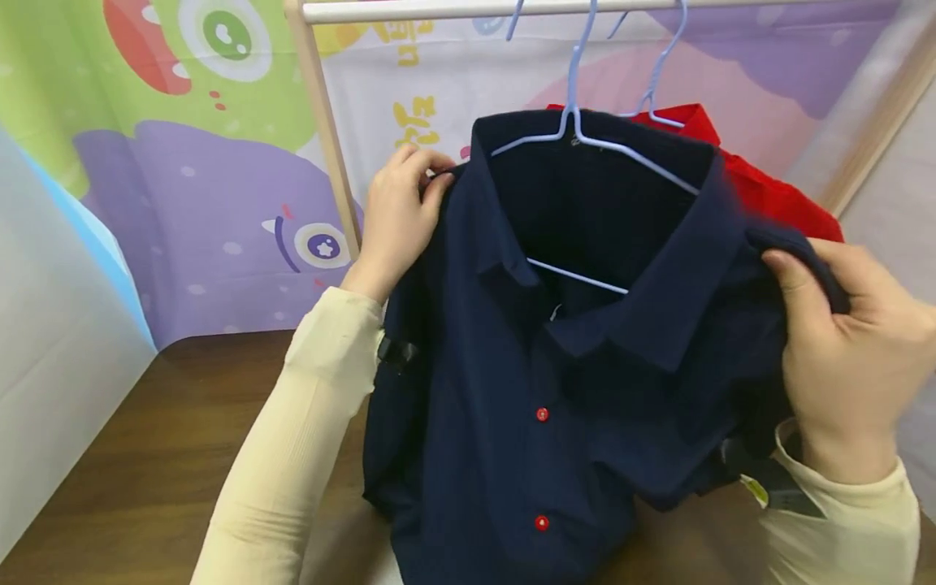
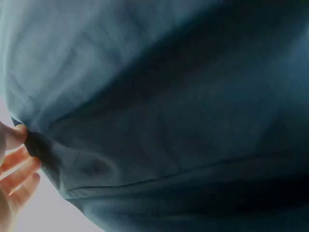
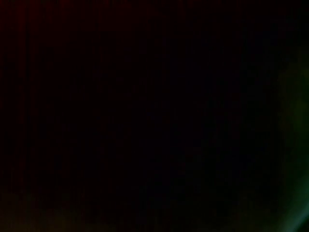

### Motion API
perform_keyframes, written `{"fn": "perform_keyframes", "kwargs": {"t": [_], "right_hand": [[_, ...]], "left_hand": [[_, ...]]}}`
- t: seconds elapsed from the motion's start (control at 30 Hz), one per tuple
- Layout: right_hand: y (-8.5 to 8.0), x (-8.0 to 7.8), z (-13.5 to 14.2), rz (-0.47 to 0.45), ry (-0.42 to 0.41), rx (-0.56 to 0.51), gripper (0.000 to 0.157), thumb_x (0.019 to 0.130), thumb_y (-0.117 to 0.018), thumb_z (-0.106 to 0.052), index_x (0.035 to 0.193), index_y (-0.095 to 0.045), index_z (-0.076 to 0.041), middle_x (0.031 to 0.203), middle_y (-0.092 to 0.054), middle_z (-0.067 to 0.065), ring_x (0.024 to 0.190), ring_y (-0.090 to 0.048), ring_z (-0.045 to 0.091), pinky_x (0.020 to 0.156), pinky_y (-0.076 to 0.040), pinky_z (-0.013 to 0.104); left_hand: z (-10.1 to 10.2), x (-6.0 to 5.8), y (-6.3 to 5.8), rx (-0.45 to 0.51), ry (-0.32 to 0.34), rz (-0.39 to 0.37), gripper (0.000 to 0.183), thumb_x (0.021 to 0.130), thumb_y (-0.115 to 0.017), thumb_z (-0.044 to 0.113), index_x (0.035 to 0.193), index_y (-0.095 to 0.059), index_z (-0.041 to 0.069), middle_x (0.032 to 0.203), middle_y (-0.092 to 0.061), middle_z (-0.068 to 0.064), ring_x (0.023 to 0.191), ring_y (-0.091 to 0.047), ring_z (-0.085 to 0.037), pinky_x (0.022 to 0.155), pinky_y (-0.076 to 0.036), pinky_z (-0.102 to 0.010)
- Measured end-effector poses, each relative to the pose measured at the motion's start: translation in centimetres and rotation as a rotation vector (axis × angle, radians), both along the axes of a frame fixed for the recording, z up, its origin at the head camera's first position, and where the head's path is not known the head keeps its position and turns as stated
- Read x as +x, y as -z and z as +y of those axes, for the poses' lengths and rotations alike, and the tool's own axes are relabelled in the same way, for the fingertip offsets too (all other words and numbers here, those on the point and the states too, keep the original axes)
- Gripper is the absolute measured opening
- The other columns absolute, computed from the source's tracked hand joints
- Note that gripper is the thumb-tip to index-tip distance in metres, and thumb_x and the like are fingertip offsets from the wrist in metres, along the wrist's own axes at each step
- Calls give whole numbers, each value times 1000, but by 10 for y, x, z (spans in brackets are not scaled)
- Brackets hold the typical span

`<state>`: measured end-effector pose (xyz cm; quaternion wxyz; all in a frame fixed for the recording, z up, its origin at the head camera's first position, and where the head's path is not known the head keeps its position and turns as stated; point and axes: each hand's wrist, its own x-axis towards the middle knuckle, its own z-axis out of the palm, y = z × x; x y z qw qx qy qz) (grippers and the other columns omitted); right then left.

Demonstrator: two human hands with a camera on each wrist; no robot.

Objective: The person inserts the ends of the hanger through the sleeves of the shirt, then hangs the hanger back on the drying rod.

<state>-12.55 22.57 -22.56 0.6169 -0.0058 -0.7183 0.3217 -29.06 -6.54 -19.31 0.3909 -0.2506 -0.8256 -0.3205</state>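
A navy shirt with red buttons hangs on a pale blue wire hanger, its collar spread wide around the hanger's neck. My left hand pinches the shirt at the shoulder on the left. At the opposite shoulder my right hand grips a fold of the cloth between thumb and fingers. In the left wrist view the navy cloth fills most of the picture, and the left hand pinches its edge. The right wrist view is almost wholly dark.
A pale rail on wooden posts runs across the top. Behind the navy shirt, a red shirt hangs on another blue hanger. A cartoon-print cloth stands behind the brown wooden table.
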Motion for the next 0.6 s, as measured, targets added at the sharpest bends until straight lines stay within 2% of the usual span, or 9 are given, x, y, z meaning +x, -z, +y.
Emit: {"fn": "perform_keyframes", "kwargs": {"t": [0.1,0.2,0.27,0.4,0.5,0.57,0.6], "right_hand": [[-10,-2,-1,-16,-4,-56,32,77,-72,-29,87,-71,1,78,-67,-15,67,-48,-15,65,-33,6],[-22,-10,-1,-17,-19,-73,35,77,-71,-33,85,-71,2,73,-55,-32,63,-46,-13,61,-31,7],[-29,-19,-1,2,-16,-59,37,77,-71,-35,84,-71,1,72,-56,-30,61,-45,-14,61,-31,7],[-40,-36,0,-29,28,-28,42,79,-67,-42,84,-72,-1,77,-68,-12,63,-43,-21,67,-26,8],[-44,-48,-2,-106,36,-21,42,81,-63,-45,87,-73,-5,87,-71,3,67,-41,-24,77,-25,15],[-45,-55,-4,-147,24,-22,40,82,-62,-46,89,-73,-8,90,-71,4,69,-40,-24,80,-24,19],[-45,-59,-5,-149,16,-15,39,82,-61,-45,89,-73,-9,90,-71,5,68,-40,-24,78,-26,17]], "left_hand": [[7,-4,-16,9,-1,17,15,91,-54,14,98,-64,5,94,-63,-8,75,-56,-18,73,-42,-30],[10,-10,-31,14,-29,18,15,91,-53,13,98,-64,5,96,-65,-6,79,-60,-16,76,-43,-28],[10,-14,-38,22,-43,9,15,92,-53,13,99,-64,5,98,-65,-6,83,-61,-16,79,-43,-26],[9,-23,-43,16,-67,-37,20,92,-52,14,107,-62,7,105,-63,-6,90,-60,-16,83,-42,-24],[7,-27,-40,-13,-70,-116,27,94,-48,16,119,-56,8,115,-59,-5,97,-58,-15,86,-41,-22],[5,-30,-37,-40,-62,-174,32,95,-46,16,126,-50,9,122,-55,-5,105,-56,-14,90,-40,-22],[4,-32,-35,-53,-55,-203,34,95,-44,16,128,-48,9,125,-53,-5,109,-54,-14,92,-39,-22]]}}
